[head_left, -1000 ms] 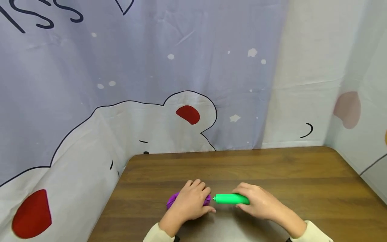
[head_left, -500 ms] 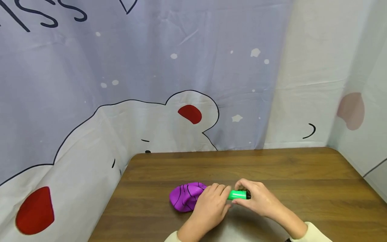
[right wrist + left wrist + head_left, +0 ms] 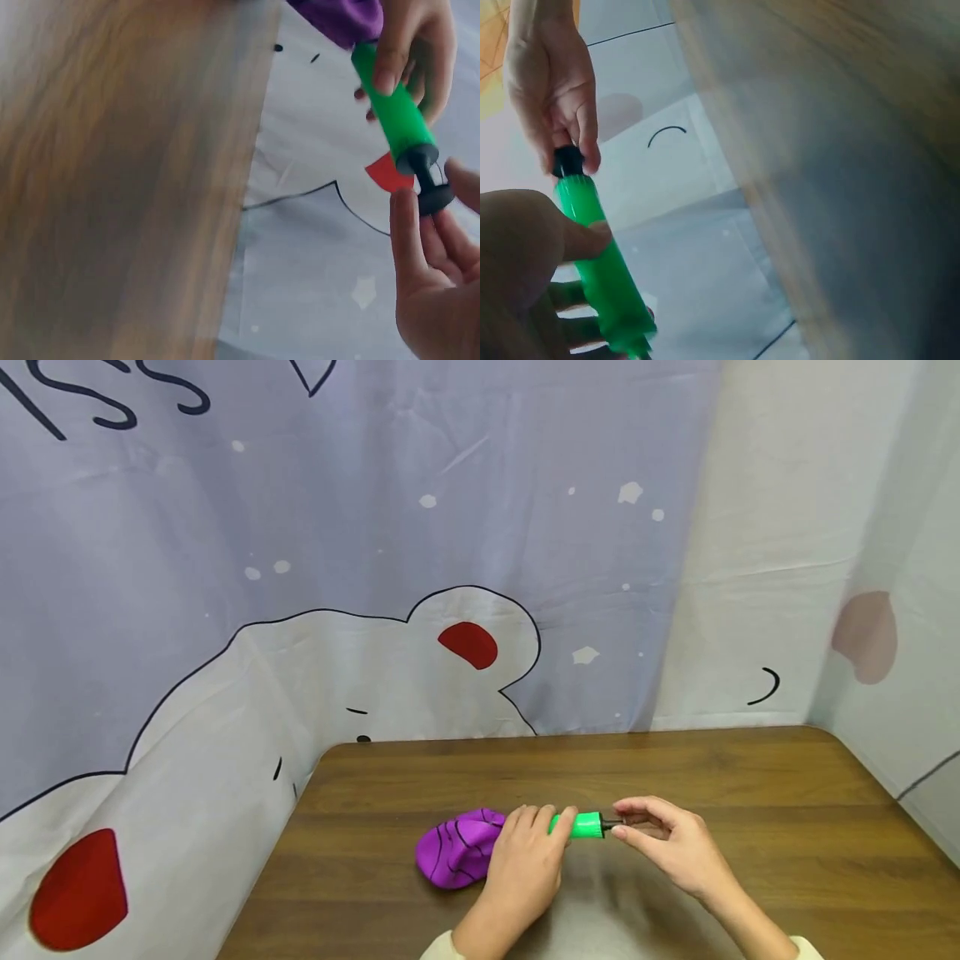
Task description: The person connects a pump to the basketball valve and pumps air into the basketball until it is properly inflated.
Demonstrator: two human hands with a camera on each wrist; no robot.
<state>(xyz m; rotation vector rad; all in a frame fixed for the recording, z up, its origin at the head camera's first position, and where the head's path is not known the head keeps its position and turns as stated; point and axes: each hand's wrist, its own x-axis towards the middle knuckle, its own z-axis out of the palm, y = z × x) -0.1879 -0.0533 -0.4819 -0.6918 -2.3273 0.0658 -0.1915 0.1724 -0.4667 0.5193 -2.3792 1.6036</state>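
Observation:
My left hand (image 3: 525, 860) grips the barrel of a green hand pump (image 3: 587, 826), held level over the table. The thumb lies along the green barrel (image 3: 615, 289) in the left wrist view. A limp purple ball (image 3: 453, 853) with black lines, creased and looking deflated, lies at the pump's left end; my left hand hides where they meet. My right hand (image 3: 686, 852) pinches the pump's black handle (image 3: 436, 199) between thumb and fingers. A short length of black rod (image 3: 424, 176) shows between handle and barrel.
The brown wooden table (image 3: 360, 793) lies under both hands. Behind it hangs a printed cloth (image 3: 360, 527) with a white cartoon bear, reaching down to the table's back edge. More pale cloth (image 3: 915, 652) hangs along the right side.
My left hand has moved right, off the purple ball and onto the pump's barrel. My right hand has shifted from the barrel to the handle and drawn it out a little to the right.

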